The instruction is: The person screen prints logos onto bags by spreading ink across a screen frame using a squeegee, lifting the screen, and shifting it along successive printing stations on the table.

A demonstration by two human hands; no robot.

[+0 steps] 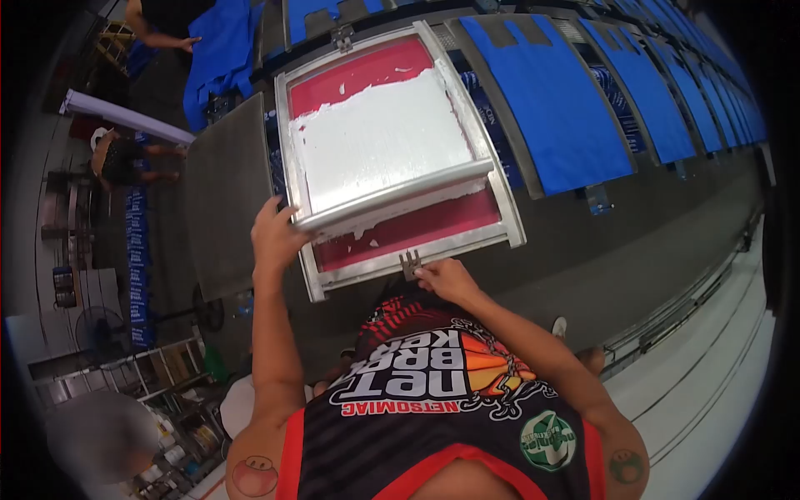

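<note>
A metal screen-printing frame [510, 200] with a red mesh lies in front of me, much of the mesh coated in white ink [379, 137]. Across its near part runs a long metal squeegee bar [400, 197]. My left hand [280, 233] is closed around the left end of the bar, at the frame's left side. At the middle of the near edge, my right hand [446, 277] pinches a small slotted metal bracket [410, 264].
Blue fabric pieces [550, 108] lie on dark boards in a row to the right. A bare dark board [225, 196] is at the left. One person's arm [158, 35] touches blue fabric at the upper left; another person [125, 158] is farther left.
</note>
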